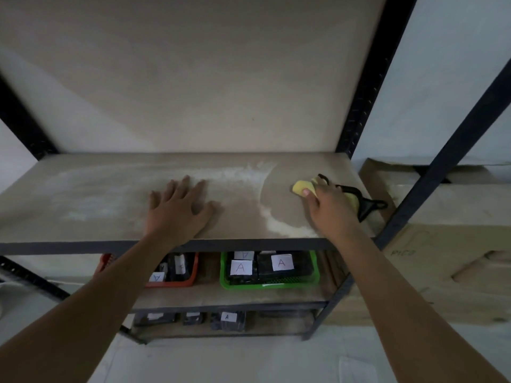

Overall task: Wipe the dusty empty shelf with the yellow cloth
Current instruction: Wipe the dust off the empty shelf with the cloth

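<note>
A left hand [181, 205] is laid flat, fingers spread, on the dusty shelf [110, 189], where pale powder is smeared across the board. Further right, a yellow cloth [302, 187] is pinched in the fingers of the right hand [330, 205] and pressed to the shelf beside a cleared arc. A black strap [365, 204] is seen just behind the hand.

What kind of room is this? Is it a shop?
Probably a storeroom, not a shop. There is a plain metal rack with a dusty shelf, baskets below holding items labelled "A", and cardboard boxes stacked beside it. A right hand wipes the shelf with a yellow cloth.
</note>
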